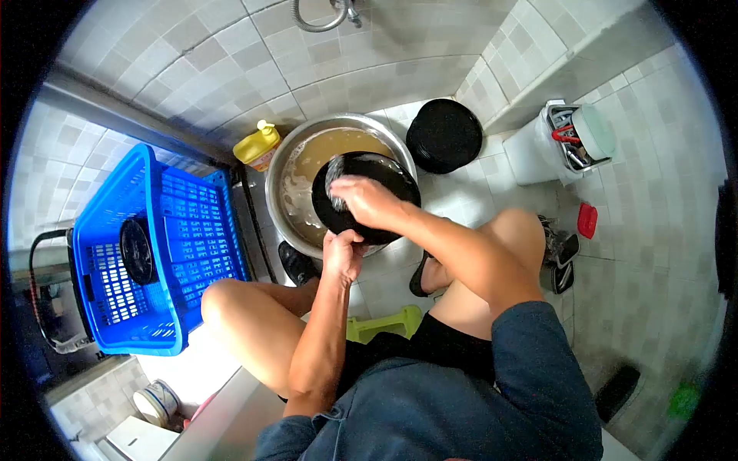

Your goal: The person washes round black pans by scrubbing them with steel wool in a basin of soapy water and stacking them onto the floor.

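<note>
A round black plate is tilted over a large metal basin of cloudy, brownish water with foam. My left hand grips the plate's near edge. On the plate's upper left part lies my right hand, its fingers pressed round a grey scrubber that looks like steel wool. Behind the basin, to its left, a yellow pump bottle touches or nearly touches the rim. More black round plates are stacked on the floor to the right of the basin.
A blue plastic basket at the left holds a black round item. At the right are a white bin with utensils, a red object and dark shoes. A green stool is beneath me. A hose hangs above.
</note>
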Demonstrator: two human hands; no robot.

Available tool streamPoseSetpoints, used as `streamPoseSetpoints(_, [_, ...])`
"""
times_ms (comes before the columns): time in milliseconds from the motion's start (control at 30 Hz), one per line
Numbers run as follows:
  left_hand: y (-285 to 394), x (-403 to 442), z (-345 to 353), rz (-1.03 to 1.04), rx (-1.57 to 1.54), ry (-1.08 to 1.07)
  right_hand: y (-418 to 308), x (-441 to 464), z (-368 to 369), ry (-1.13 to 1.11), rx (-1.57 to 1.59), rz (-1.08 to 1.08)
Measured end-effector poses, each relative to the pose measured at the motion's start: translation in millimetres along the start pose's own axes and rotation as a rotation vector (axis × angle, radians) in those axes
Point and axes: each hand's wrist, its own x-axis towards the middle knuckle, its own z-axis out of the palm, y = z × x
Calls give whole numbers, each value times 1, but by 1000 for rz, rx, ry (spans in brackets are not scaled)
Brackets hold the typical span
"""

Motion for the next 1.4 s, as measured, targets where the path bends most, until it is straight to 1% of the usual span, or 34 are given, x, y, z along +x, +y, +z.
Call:
streamPoseSetpoints(33, [-2,-1,0,9,26,2,14,3,1,91,-111,-44])
streamPoseSetpoints(100, [0,-6,2,-11,5,27,39,-3,-4,17,-254,77])
streamPoseSetpoints(167, [9,-13,12,34,-27,122,40,-15,-7,-119,-349,222])
streamPoseSetpoints(233, [7,2,-4,55,-28,125,22,-20,-13,-290,-335,302])
streamPoseSetpoints(300, [5,14,-22,52,-5,144,6,-27,-11,-231,-247,173])
streamPoseSetpoints(333, [7,20,-29,61,3,31,1,-28,-11,-206,-141,117])
streamPoseSetpoints(367, [3,23,-31,59,6,33,-5,-28,-9,-155,-33,83])
streamPoseSetpoints(467, [18,-1,3,22,11,53,-14,-12,-11,-173,220,-15])
streamPoseSetpoints(500, [8,9,-10,13,36,-41,-15,-6,-12,-166,252,-56])
streamPoseSetpoints(567, [0,10,-15,-65,45,-62,-18,4,-13,-141,216,-69])
streamPoseSetpoints(600, [8,6,-13,-70,53,-130,-14,4,-18,-159,193,-86])
streamPoseSetpoints(700, [17,-12,6,-78,69,-105,4,5,-9,-3,35,-173])
streamPoseSetpoints(767, [18,-12,2,-102,128,-119,18,6,-9,62,-106,-106])
streamPoseSetpoints(833, [19,-21,9,-95,116,-19,34,7,-16,-25,-158,3])
streamPoseSetpoints(867, [18,-23,16,-40,36,-13,40,3,-17,-52,-248,72])
streamPoseSetpoints(900, [19,-23,14,-40,37,-10,43,0,-19,-80,-338,138])
streamPoseSetpoints(933, [20,-22,12,2,47,15,44,-4,-20,-145,-451,249])
streamPoseSetpoints(967, [21,-20,11,46,52,40,44,-8,-22,-149,-453,240])
streamPoseSetpoints(1000, [18,-14,3,52,43,44,43,-12,-22,-217,-490,292])
streamPoseSetpoints(1033, [16,-6,-5,100,48,102,38,-15,-21,-286,-527,346])
streamPoseSetpoints(1067, [13,2,-14,147,54,160,32,-17,-20,-350,-507,369])
streamPoseSetpoints(1100, [16,3,-11,149,48,164,27,-18,-17,-361,-486,395])
streamPoseSetpoints(1167, [23,5,-6,164,31,299,15,-22,-8,-404,-465,387])
streamPoseSetpoints(1200, [25,8,-9,208,12,267,10,-23,-4,-372,-440,310])
streamPoseSetpoints(1233, [23,10,-10,205,10,271,6,-26,-2,-364,-353,282])
streamPoseSetpoints(1267, [23,12,-10,212,21,316,-1,-28,3,-325,-287,246])
streamPoseSetpoints(1300, [23,14,-11,232,26,318,-5,-30,9,-280,-225,208])
streamPoseSetpoints(1333, [23,17,-12,252,32,319,-13,-30,11,-230,-138,184])
streamPoseSetpoints(1367, [22,18,-14,257,32,312,-19,-29,10,-306,-72,236])
streamPoseSetpoints(1400, [20,18,-16,250,19,305,-21,-30,11,-274,-59,216])
